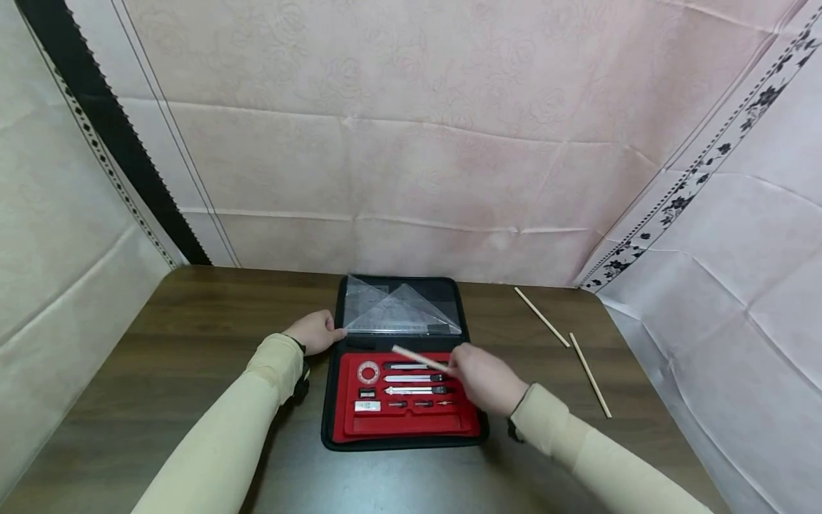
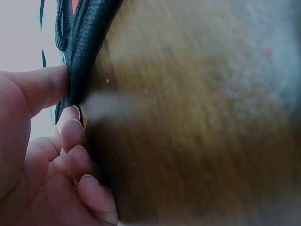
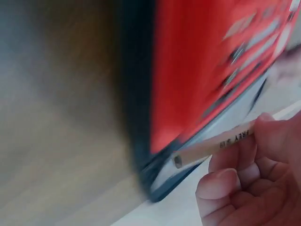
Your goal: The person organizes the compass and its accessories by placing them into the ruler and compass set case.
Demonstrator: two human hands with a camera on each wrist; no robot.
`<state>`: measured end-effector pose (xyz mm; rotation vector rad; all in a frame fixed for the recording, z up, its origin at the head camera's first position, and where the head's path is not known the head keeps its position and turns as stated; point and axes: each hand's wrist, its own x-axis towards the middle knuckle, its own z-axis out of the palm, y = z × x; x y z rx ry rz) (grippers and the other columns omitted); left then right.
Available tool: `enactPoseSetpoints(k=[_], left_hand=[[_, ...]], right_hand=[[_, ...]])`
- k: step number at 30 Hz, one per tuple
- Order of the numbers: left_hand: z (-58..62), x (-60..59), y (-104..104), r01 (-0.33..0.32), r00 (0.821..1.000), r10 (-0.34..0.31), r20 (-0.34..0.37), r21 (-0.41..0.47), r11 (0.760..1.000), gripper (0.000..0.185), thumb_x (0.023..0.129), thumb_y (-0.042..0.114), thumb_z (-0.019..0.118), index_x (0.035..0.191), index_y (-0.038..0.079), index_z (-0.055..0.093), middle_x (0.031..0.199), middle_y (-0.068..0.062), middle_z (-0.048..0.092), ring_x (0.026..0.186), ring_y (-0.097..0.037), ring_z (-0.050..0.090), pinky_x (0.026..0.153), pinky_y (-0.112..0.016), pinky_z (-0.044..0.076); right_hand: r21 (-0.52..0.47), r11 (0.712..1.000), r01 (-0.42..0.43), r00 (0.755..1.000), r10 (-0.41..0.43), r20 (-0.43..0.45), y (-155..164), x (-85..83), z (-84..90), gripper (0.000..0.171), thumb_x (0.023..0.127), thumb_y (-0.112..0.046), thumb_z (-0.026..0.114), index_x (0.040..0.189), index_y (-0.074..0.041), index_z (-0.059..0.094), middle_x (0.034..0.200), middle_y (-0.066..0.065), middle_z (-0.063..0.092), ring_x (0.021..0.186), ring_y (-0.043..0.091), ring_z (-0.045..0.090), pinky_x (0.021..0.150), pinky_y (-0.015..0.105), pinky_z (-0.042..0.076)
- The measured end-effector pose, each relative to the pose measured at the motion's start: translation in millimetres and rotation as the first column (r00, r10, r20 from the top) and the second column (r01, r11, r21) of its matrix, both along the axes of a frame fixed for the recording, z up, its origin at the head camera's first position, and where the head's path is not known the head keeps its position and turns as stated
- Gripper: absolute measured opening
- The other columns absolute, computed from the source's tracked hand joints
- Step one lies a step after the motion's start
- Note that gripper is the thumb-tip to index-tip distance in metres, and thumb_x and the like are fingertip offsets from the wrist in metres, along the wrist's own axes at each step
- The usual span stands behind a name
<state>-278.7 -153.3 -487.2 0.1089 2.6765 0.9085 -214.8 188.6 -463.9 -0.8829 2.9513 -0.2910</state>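
Wide brown wooden table, pink cloth draped behind it. Dead centre lies the open geometry case, black zip edge all round, its upper flap holding clear set squares and its red tray carrying compasses, a small round protractor and an eraser in their slots. Now the hands: the left hand sits at the case's left edge near the hinge, and the left wrist view shows thumb and curled fingers pinching the black zipped edge. The right hand hovers over the tray's right side, fingers closed round a wooden pencil that points up and left across the tray; the right wrist view confirms the grip on the pencil. Two more pencils lie well apart on the table to the right. The risk, as I judge it: that pencil tip swings low over the tools and could knock one from its slot, or the flap could fold down if the pinch slips.
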Motion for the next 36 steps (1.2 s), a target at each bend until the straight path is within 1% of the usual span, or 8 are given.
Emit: enactPoseSetpoints(k=[5, 7, 9, 15, 20, 24, 28, 36], left_hand=[[-1.7, -1.0, 0, 0.0, 1.0, 0.0, 0.007, 0.006, 1.0, 0.031, 0.096, 0.033, 0.06, 0.085, 0.006, 0.05, 0.07, -0.008, 0.05, 0.065, -0.022, 0.049, 0.058, -0.032, 0.038], [-1.7, -1.1, -1, 0.001, 1.0, -0.001, 0.0, 0.006, 1.0, 0.031, 0.096, 0.033, 0.06, 0.085, 0.006, 0.05, 0.07, -0.008, 0.05, 0.065, -0.022, 0.048, 0.058, -0.032, 0.038], [-1.6, -0.9, -1, -0.002, 1.0, 0.002, -0.004, 0.008, 1.0, 0.031, 0.095, 0.033, 0.061, 0.085, 0.006, 0.05, 0.07, -0.008, 0.05, 0.065, -0.022, 0.049, 0.058, -0.032, 0.038], [-1.6, -0.2, 0, -0.006, 1.0, 0.006, -0.007, 0.016, 1.0, 0.031, 0.095, 0.032, 0.061, 0.084, 0.006, 0.05, 0.07, -0.008, 0.05, 0.065, -0.022, 0.049, 0.058, -0.032, 0.038], [-4.4, -1.6, 0, -0.013, 1.0, 0.013, 0.003, 0.009, 1.0, 0.031, 0.095, 0.034, 0.062, 0.084, 0.006, 0.05, 0.071, -0.008, 0.05, 0.066, -0.023, 0.049, 0.058, -0.033, 0.038], [-6.0, -1.7, 0, -0.011, 1.0, 0.011, 0.006, 0.013, 1.0, 0.031, 0.094, 0.033, 0.062, 0.085, 0.006, 0.051, 0.071, -0.009, 0.051, 0.067, -0.023, 0.05, 0.058, -0.033, 0.038], [-7.2, -2.6, -1, -0.008, 1.0, 0.008, 0.002, 0.017, 1.0, 0.031, 0.094, 0.033, 0.062, 0.085, 0.006, 0.05, 0.071, -0.009, 0.05, 0.066, -0.023, 0.05, 0.058, -0.033, 0.038], [-6.8, -2.3, -1, -0.01, 1.0, 0.01, 0.001, 0.012, 1.0, 0.031, 0.095, 0.033, 0.061, 0.085, 0.006, 0.05, 0.071, -0.009, 0.05, 0.066, -0.023, 0.049, 0.058, -0.033, 0.038]], right_hand=[[0.089, 0.982, -0.166, 0.986, 0.166, 0.008, -21, 32.0, -6.5, 0.011, 0.092, -0.022, 0.068, 0.091, -0.017, 0.058, 0.083, -0.007, 0.053, 0.071, 0.006, 0.048, 0.066, 0.022, 0.049], [0.129, 0.968, -0.213, 0.976, 0.216, -0.003, -26, 40.2, -11.5, 0.012, 0.093, -0.024, 0.067, 0.091, -0.017, 0.058, 0.083, -0.006, 0.055, 0.073, 0.007, 0.049, 0.068, 0.023, 0.049], [0.163, 0.959, -0.232, 0.971, 0.238, -0.022, -29, 45.8, -15.3, 0.012, 0.094, -0.025, 0.065, 0.091, -0.016, 0.057, 0.085, -0.004, 0.057, 0.075, 0.008, 0.052, 0.07, 0.025, 0.049], [0.187, 0.953, -0.238, 0.961, 0.259, -0.096, -34, 54.9, -19.5, 0.013, 0.094, -0.025, 0.065, 0.093, -0.014, 0.059, 0.09, -0.001, 0.061, 0.08, 0.011, 0.055, 0.073, 0.027, 0.05], [0.182, 0.948, -0.261, 0.954, 0.281, -0.099, -39, 57.3, -20.3, 0.012, 0.094, -0.026, 0.065, 0.097, -0.015, 0.061, 0.091, -0.002, 0.062, 0.08, 0.009, 0.055, 0.072, 0.026, 0.05], [0.189, 0.945, -0.268, 0.953, 0.288, -0.091, -41, 58.0, -20.4, 0.013, 0.093, -0.025, 0.066, 0.101, -0.016, 0.063, 0.095, -0.003, 0.064, 0.083, 0.009, 0.057, 0.075, 0.027, 0.051], [0.152, 0.947, -0.283, 0.951, 0.298, -0.083, -40, 59.9, -20.0, 0.013, 0.09, -0.022, 0.07, 0.101, -0.018, 0.065, 0.096, -0.005, 0.064, 0.083, 0.008, 0.058, 0.078, 0.027, 0.051], [0.059, 0.953, -0.298, 0.948, 0.303, -0.094, -36, 63.9, -22.2, 0.011, 0.091, -0.03, 0.068, 0.098, -0.022, 0.066, 0.09, -0.008, 0.06, 0.079, 0.005, 0.054, 0.073, 0.024, 0.049]])
